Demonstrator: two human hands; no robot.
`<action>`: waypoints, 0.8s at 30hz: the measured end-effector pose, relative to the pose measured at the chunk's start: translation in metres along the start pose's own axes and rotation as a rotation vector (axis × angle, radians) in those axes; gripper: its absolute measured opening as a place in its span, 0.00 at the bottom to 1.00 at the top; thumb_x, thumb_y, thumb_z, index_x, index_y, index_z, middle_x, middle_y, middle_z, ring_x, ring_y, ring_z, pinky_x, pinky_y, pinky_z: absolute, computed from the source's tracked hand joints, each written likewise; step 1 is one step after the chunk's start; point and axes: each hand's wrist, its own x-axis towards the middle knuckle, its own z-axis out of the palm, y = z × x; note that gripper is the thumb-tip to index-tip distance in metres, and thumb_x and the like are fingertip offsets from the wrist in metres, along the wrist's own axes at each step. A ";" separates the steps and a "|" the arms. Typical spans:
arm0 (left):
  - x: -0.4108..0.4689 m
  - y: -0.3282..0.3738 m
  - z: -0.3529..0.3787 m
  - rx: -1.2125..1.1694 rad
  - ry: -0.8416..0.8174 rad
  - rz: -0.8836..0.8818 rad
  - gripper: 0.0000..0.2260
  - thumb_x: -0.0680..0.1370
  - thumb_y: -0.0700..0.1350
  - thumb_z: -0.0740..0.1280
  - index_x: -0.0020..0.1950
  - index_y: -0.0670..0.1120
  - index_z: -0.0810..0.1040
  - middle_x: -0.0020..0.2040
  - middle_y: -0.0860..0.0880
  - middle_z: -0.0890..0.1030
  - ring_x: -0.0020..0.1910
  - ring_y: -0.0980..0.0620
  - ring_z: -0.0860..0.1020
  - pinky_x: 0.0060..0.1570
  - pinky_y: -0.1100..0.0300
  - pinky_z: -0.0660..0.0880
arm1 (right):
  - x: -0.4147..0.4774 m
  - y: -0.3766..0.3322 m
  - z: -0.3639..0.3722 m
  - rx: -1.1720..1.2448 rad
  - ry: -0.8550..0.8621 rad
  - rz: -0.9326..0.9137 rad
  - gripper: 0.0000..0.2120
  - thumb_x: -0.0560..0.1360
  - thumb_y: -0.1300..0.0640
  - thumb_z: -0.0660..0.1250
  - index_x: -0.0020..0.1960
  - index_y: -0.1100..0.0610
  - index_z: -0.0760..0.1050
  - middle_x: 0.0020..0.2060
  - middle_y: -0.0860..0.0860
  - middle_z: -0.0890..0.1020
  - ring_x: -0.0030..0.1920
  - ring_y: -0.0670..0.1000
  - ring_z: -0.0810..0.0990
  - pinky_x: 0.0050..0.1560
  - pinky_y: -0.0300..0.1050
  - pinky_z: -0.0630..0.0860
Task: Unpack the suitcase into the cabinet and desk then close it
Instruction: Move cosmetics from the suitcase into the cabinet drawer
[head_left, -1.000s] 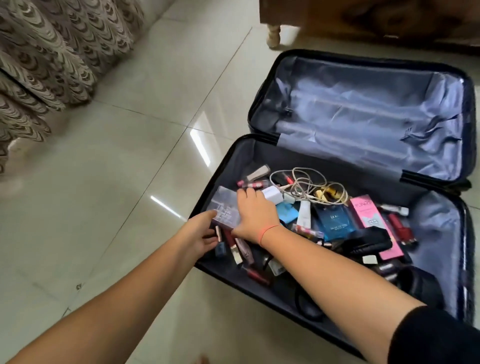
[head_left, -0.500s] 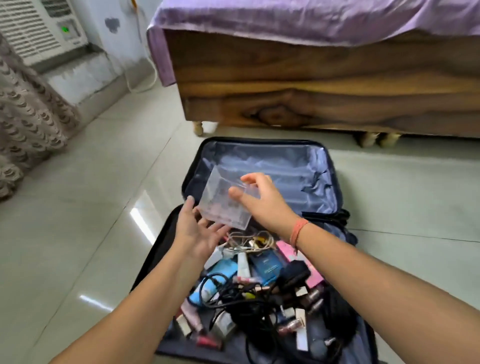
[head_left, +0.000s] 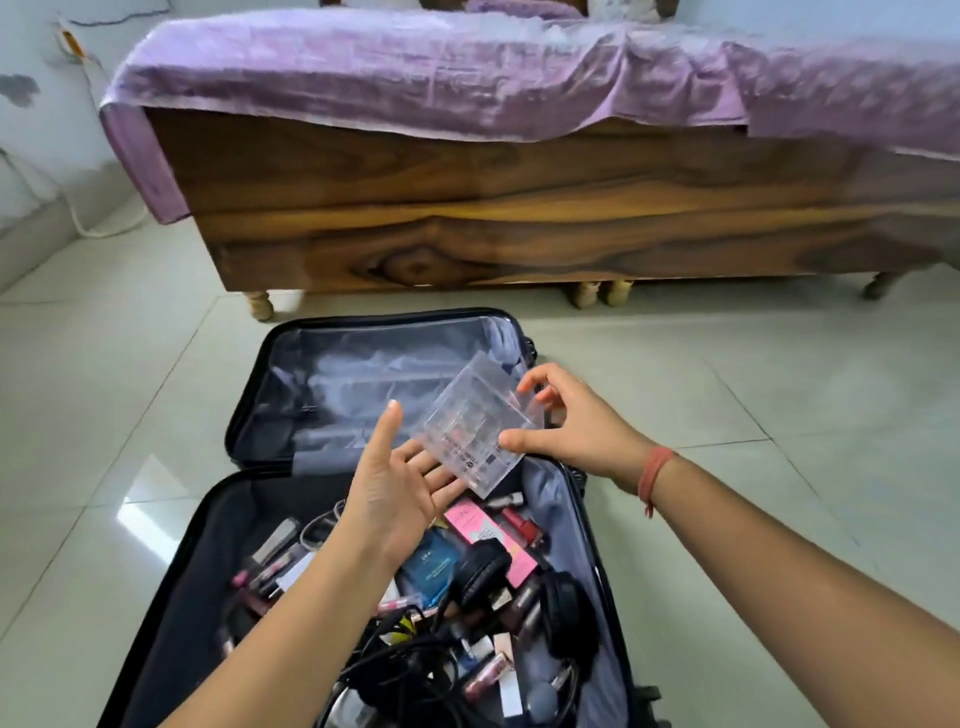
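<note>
the unpacking has barely started, as i judge it. the suitcase (head_left: 208, 561) lies open on the floor (head_left: 727, 415) in front of the bed (head_left: 519, 234), and its near half is crowded with headphones (head_left: 483, 571), a pink box (head_left: 488, 535), a blue box (head_left: 431, 571), cables (head_left: 395, 665) and small cosmetics. nothing has reached a cabinet or a surface, and neither is in view.

the clear box (head_left: 478, 421) is the one thing out, held in the air over the hinge. my left hand (head_left: 395, 499) lies flat and palm-up beneath its near corner, fingers straight. my right hand (head_left: 576, 421) pinches its right side between thumb and fingers.

a second ago that box lay among the clutter under both hands. half a second ago it was already lifted, and since then it has turned and moved to the right.
</note>
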 end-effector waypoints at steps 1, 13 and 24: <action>-0.001 -0.002 0.004 0.033 -0.031 0.004 0.34 0.65 0.60 0.73 0.62 0.39 0.74 0.57 0.39 0.82 0.56 0.42 0.81 0.49 0.52 0.81 | -0.006 0.006 0.001 0.146 0.022 0.056 0.20 0.67 0.51 0.77 0.53 0.49 0.71 0.50 0.52 0.73 0.51 0.50 0.74 0.52 0.45 0.75; 0.045 -0.086 0.115 0.611 0.003 -0.036 0.11 0.78 0.44 0.67 0.58 0.41 0.77 0.52 0.44 0.80 0.52 0.47 0.78 0.53 0.52 0.77 | -0.066 0.107 -0.061 0.741 0.405 0.499 0.18 0.68 0.52 0.76 0.52 0.60 0.77 0.42 0.53 0.80 0.39 0.56 0.79 0.52 0.53 0.81; 0.096 -0.229 0.168 0.503 -0.016 -0.300 0.23 0.79 0.35 0.53 0.68 0.60 0.64 0.55 0.45 0.79 0.42 0.45 0.79 0.45 0.49 0.77 | -0.149 0.253 -0.120 1.104 0.416 0.738 0.15 0.76 0.42 0.62 0.59 0.48 0.75 0.50 0.61 0.78 0.45 0.59 0.80 0.50 0.56 0.79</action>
